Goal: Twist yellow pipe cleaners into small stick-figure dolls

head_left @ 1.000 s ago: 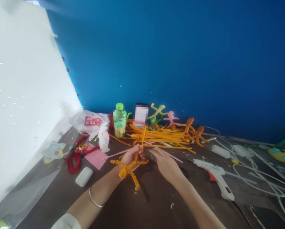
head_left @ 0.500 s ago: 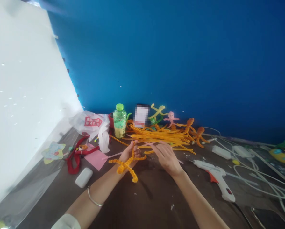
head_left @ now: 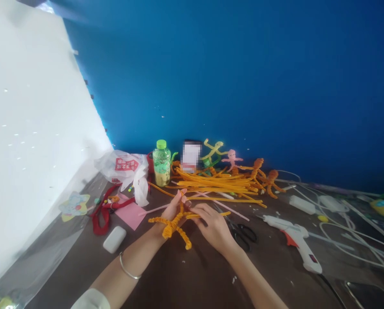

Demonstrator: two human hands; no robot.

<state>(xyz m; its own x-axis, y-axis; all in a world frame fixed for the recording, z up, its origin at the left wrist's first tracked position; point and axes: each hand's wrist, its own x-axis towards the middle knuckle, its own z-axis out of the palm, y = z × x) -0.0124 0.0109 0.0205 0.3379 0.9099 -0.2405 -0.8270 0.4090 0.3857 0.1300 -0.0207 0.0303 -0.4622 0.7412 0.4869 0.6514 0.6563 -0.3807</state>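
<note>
The left hand (head_left: 175, 207) closes around an orange pipe-cleaner figure (head_left: 170, 227), and the right hand (head_left: 211, 225) pinches one of its arms, just in front of the heap of pipe cleaners (head_left: 217, 184). Scissors (head_left: 241, 235) and a glue gun (head_left: 294, 240) lie front-right of the heap.

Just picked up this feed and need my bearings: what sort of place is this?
Most likely a craft workbench: there's an orange pipe-cleaner figure in the left hand, a heap of loose orange pipe cleaners behind it, and a hot glue gun lying to the right.
</note>
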